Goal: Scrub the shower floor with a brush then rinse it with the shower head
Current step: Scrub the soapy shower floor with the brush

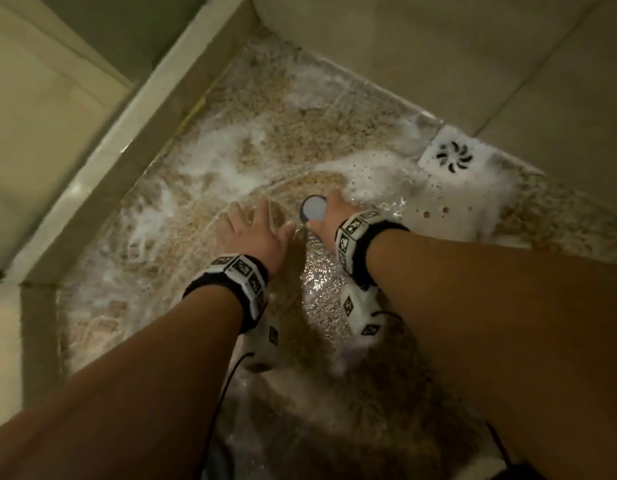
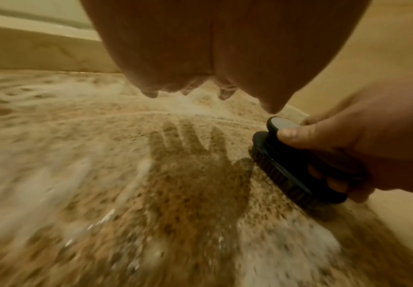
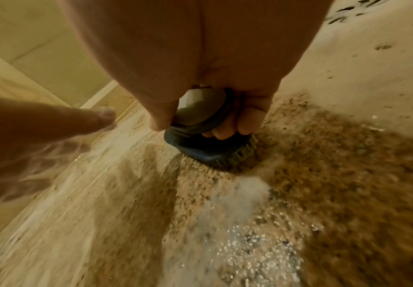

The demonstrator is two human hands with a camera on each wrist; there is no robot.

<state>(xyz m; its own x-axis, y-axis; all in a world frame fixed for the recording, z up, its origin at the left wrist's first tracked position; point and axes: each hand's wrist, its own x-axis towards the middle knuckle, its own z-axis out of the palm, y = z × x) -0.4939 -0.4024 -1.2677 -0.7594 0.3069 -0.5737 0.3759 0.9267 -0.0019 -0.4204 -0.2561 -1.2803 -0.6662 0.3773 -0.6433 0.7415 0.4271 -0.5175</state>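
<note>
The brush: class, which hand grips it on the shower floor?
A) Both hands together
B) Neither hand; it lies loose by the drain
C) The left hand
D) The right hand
D: the right hand curls its fingers round the brush, bristles down on the shower floor, while the left hand hovers spread and holds nothing.

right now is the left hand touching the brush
Apart. The left wrist view shows the left hand hovering with spread fingers, floor visible between it and the brush, which only the right hand grips.
</note>
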